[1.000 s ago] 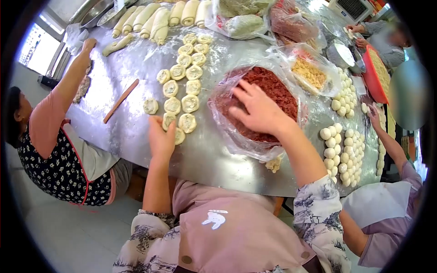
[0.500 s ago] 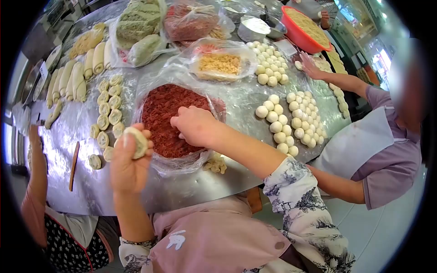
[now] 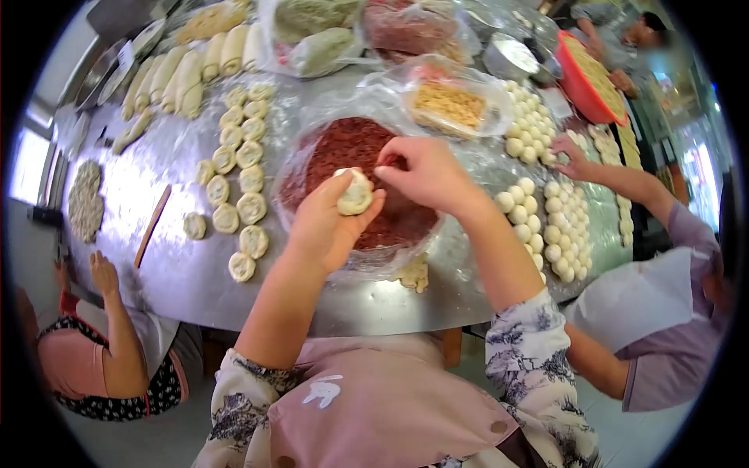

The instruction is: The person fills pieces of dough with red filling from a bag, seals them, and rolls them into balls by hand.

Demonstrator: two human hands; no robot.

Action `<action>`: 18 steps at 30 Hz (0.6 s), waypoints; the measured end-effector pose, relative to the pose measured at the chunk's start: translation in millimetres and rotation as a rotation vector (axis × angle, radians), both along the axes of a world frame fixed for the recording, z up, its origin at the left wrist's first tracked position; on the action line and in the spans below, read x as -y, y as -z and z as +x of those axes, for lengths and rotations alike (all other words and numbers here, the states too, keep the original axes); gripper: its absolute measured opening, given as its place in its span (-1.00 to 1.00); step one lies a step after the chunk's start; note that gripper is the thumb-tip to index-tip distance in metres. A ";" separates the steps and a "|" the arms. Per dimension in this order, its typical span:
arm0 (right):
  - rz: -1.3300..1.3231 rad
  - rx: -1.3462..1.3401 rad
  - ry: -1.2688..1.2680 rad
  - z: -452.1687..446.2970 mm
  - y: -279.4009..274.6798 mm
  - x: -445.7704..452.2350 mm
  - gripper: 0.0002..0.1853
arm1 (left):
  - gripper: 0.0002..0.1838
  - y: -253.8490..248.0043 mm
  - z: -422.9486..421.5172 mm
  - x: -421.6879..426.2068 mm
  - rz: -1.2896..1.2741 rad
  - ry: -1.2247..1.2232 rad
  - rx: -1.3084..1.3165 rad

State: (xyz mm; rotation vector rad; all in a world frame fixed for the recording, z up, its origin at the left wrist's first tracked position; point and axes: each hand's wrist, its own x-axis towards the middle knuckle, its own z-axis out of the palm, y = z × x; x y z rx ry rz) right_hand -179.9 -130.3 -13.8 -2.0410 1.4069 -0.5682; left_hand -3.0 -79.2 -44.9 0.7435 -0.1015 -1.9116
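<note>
Occupying the centre is one dough piece [image 3: 356,198], held above the red paste [image 3: 350,147] near its lower edge, with some red at its top. In the inspector's judgement, this piece is partway worked: paste appears to have reached it, but it has not been formed into a ball.

The left hand [image 3: 318,232] is closed around the dough piece, cupping it with the thumb laid on top. The right hand [image 3: 434,175] is just beside it, thumb and finger drawn together and seemingly pinching a bit of the red paste. Whether the fingertips touch the dough cannot be told.

The paste lies in a clear bag [image 3: 287,204], spread open, and a good quantity is visible. Dough scraps [image 3: 413,274] lie just beside the bag's near side.

To the left, flat rounds [image 3: 251,207] with swirled faces lie in uneven rows on the table [image 3: 312,316]; these are judged not yet worked. Beyond them are thick dough rolls [image 3: 187,82], uncut. A stick [image 3: 153,226] lies further left.

To the right stand groups of pale balls [image 3: 565,230], smooth and closed as far as seen, and judged further along. What is inside them cannot be verified. A co-worker's hand [image 3: 574,159] is at the far group's edge. Overall, work is judged well under way, with many rounds outstanding.
</note>
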 end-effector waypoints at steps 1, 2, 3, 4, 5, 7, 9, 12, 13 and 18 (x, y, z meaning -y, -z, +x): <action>0.050 0.074 0.034 5.3 -10.6 -3.2 -0.80 | -0.73 -2.8 -2.2 0.6 -0.007 0.002 -0.040; 0.101 0.145 0.073 11.0 -20.8 -6.8 -0.77 | -0.69 -9.5 -7.2 1.8 0.020 0.010 -0.018; 0.161 0.208 0.094 17.4 -28.3 -11.1 -0.76 | -0.67 -12.5 -11.2 2.5 -0.019 0.021 -0.066; 0.108 0.192 0.039 20.8 -27.3 -13.7 -0.75 | -0.65 -13.6 -12.2 3.4 -0.059 0.036 -0.115; 0.053 0.176 -0.014 23.4 -26.5 -15.6 -0.74 | -0.64 -4.8 -8.6 5.7 -0.136 0.081 -0.218; -0.059 0.129 -0.120 24.6 -24.3 -18.6 -0.70 | -0.63 9.5 -0.9 9.3 -0.295 0.176 -0.421; -0.049 0.128 -0.098 22.0 -23.7 -21.4 -0.67 | -0.63 3.9 -8.6 7.1 -0.151 0.079 -0.147; 0.037 0.153 -0.064 18.2 -25.7 -25.3 -0.65 | -0.63 -7.4 -9.5 5.0 -0.090 0.045 -0.051; 0.021 0.131 -0.061 17.7 -24.5 -25.4 -0.65 | -0.64 -6.8 -9.9 5.7 -0.086 0.039 -0.063; -0.081 0.094 -0.045 18.6 -16.8 -24.2 -0.70 | -0.67 -9.8 -16.2 2.9 -0.153 0.038 0.074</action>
